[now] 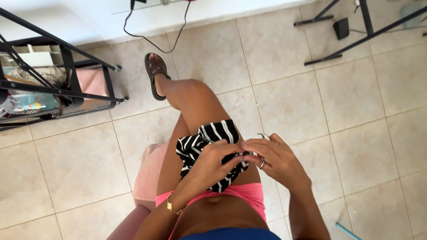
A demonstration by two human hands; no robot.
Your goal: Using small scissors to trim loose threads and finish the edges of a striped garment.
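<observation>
Head view: left hand [212, 161] and right hand [272, 156] pinch soft, crumpled black-and-white striped fabric [202, 144]

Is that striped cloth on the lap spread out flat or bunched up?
Bunched up: the striped cloth lies crumpled on the thigh, gathered under the left hand and right hand.

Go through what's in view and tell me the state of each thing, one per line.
Left hand: fingers pinching the striped cloth.
Right hand: fingers closed on the cloth's edge, ring on one finger.
Striped cloth: bunched up, resting on the thigh.
Sandal: worn, flat on the tiled floor.
Black cart: shelves loaded.
Cable: hanging slack.
</observation>
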